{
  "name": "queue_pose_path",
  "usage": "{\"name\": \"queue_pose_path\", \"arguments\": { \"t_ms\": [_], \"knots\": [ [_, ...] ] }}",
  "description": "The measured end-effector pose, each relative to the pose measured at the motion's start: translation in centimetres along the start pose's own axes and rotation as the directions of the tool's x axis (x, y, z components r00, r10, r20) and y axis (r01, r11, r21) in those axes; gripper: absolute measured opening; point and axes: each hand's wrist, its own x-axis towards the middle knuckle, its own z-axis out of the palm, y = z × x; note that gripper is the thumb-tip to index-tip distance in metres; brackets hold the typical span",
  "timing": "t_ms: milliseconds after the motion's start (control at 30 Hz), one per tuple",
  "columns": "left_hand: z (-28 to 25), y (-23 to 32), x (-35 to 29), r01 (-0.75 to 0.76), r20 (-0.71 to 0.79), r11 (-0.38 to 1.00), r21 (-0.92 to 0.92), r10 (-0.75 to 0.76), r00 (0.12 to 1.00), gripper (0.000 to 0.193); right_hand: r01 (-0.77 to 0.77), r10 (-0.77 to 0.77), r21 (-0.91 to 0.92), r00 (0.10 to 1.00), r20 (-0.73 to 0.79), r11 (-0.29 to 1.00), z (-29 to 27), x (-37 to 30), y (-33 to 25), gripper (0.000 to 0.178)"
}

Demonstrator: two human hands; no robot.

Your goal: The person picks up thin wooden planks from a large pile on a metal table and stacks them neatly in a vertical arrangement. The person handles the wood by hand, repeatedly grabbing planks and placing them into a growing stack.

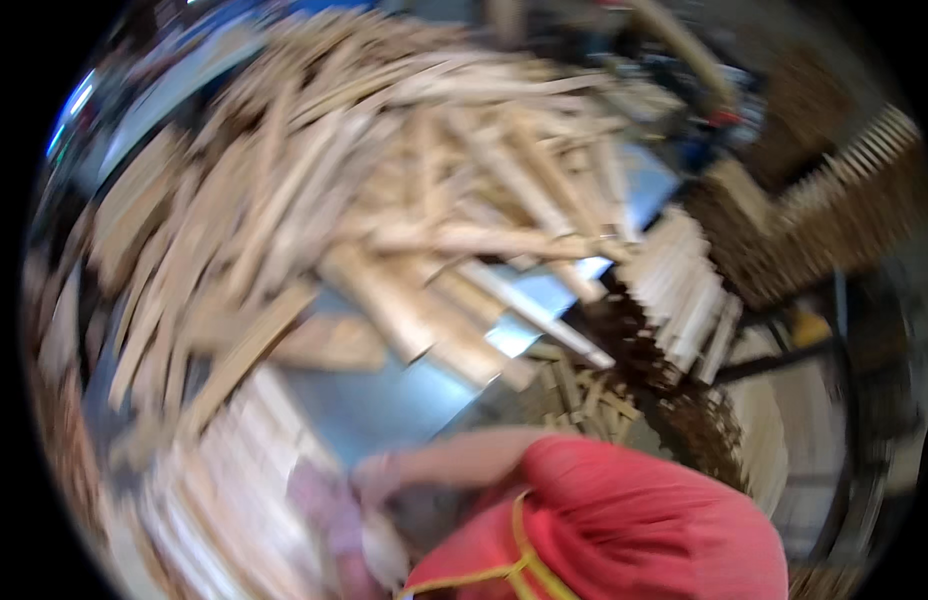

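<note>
Motion blur smears both of my hands at the lower left. My left hand (322,495), pinkish in colour, is over the edge of a row of pale wooden strips (239,470). Close beside it on the right is my right hand (377,478), with its bare forearm reaching across from a red sleeve (624,490). The two hands look close together, perhaps touching. Their fingers cannot be made out, nor whether either hand grips a strip. The strips lie side by side, roughly parallel.
A large loose heap of wooden pieces (464,238) covers much of the metal table (384,405). Other pale strips are stacked (684,290) on the right, near a brown stack with pale ends (854,210). More short pieces (584,400) lie below the table edge.
</note>
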Motion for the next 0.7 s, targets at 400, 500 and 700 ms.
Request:
{"name": "queue_pose_path", "arguments": {
  "t_ms": [400, 500, 700],
  "knots": [
    [-6.3, 4.9, 0.5, -0.082, -0.026, 0.990, 0.118, 0.086, 0.996, 0.086, -0.706, 0.002, -0.547, 0.613, -0.790, 0.449, -15.8, 2.8, 5.5, 0.102],
    [-7.0, 4.9, 0.9, -0.109, -0.067, 0.992, 0.071, 0.114, 0.991, 0.080, -0.687, -0.001, -0.558, 0.631, -0.776, 0.466, -18.8, 4.4, 6.8, 0.092],
    [-6.2, 4.5, 0.8, -0.156, -0.197, 0.988, 0.009, 0.154, 0.968, 0.076, -0.507, 0.189, -0.238, 0.653, -0.734, 0.828, -26.4, 0.3, 3.5, 0.096]
  ]
}}
